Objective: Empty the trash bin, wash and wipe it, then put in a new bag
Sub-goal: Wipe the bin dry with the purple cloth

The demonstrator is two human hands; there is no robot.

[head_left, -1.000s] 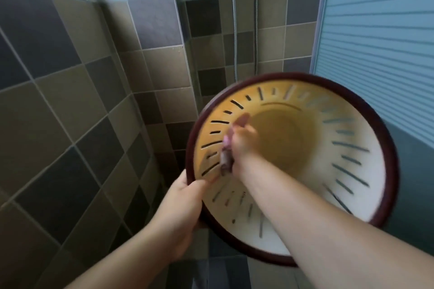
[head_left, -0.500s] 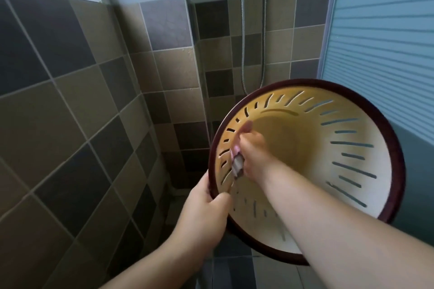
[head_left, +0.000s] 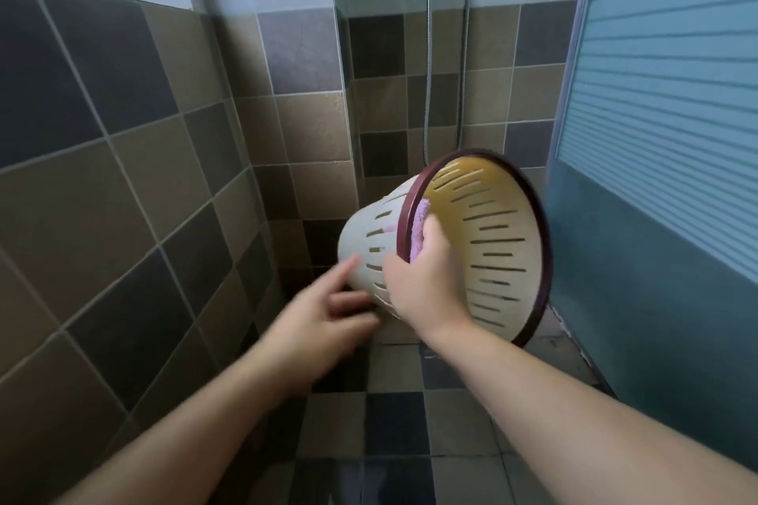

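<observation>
The trash bin [head_left: 484, 242] is held up in the air in a tiled shower corner, tipped onto its side. Its long axis runs roughly level, slanting a little from the narrow closed base at the left to the wide mouth at the right — so the opening, ringed by a dark red rim [head_left: 541, 258], faces right and toward the camera, and the base points left toward the wall tiles [head_left: 123, 176]. The slotted cream wall shows outside on the left and inside on the right, the inside looking yellowish.

The right hand [head_left: 426, 279] grips the bin at the near edge of the rim, fingers curled over it into the mouth, with a pink cloth [head_left: 418, 234] pressed between the hand and the rim; the cloth drapes over the rim's edge. The left hand [head_left: 324, 324] is blurred, below and left of the base, its fingers spread and relaxed, with one fingertip at the bin's outer wall near the base — whether it actually touches cannot be told, and it holds nothing.

Behind the bin a shower hose [head_left: 426, 94] hangs down the back wall, and a blue ribbed panel [head_left: 664, 135] stands to the right. Checkered floor tiles [head_left: 389, 422] lie underneath.
</observation>
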